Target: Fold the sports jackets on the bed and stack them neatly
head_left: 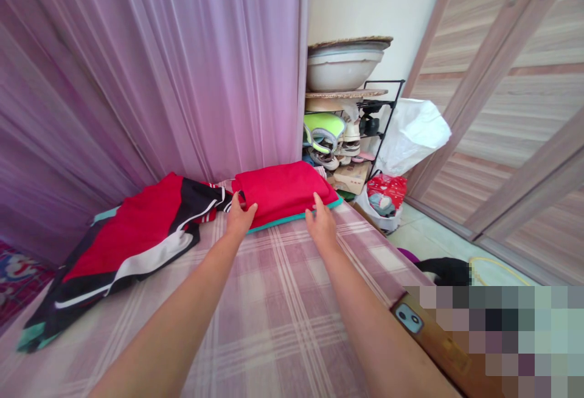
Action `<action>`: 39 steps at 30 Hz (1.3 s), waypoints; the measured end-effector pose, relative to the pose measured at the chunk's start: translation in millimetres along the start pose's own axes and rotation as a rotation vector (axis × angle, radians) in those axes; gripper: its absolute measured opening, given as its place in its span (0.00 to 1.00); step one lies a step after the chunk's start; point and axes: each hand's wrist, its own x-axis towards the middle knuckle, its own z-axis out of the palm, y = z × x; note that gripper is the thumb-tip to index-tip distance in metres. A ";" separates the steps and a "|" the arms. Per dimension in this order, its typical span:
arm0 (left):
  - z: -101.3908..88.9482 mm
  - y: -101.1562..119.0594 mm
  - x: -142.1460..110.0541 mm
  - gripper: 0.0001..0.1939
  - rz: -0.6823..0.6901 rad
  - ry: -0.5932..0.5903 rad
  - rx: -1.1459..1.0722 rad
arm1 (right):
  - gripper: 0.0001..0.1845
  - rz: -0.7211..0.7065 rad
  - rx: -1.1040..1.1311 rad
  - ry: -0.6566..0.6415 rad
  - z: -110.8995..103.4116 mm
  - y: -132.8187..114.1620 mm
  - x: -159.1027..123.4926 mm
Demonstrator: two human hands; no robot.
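A red folded garment [283,188] with a teal edge along its near side lies flat at the far end of the bed. My left hand [241,216] is at its near left corner, thumb and fingers apart. Over the near right part of the same garment is my right hand [322,220], its fingers stretched out and spread. Whether the fingertips press on the cloth I cannot tell. To the left, a red, black and white jacket [132,240] lies loosely spread out, one sleeve reaching toward the folded garment.
Pink plaid sheet [269,300] covers the bed. Behind hangs a purple curtain [182,69]. A black rack [387,121] holds shoes and a white basin [344,69]. White bags and a red bag [387,188] stand beside it. Wooden wardrobe doors [511,94] rise at right; a phone [409,317] lies near the bed's edge.
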 end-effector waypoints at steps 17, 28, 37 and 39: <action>-240.2 -98.6 -91.4 0.28 0.124 0.145 1.087 | 0.18 -0.148 -0.007 -0.070 18.3 30.5 -52.7; -251.6 -64.3 -128.2 0.18 0.042 -0.005 0.916 | 0.20 -0.099 0.220 -0.076 5.8 17.8 -99.2; -146.9 32.7 -251.7 0.10 0.413 -0.564 0.514 | 0.30 0.077 0.642 -0.451 -35.2 -0.9 -153.7; -143.9 38.5 -263.5 0.09 0.440 -0.595 0.458 | 0.32 0.069 0.699 -0.586 -46.4 -9.1 -163.3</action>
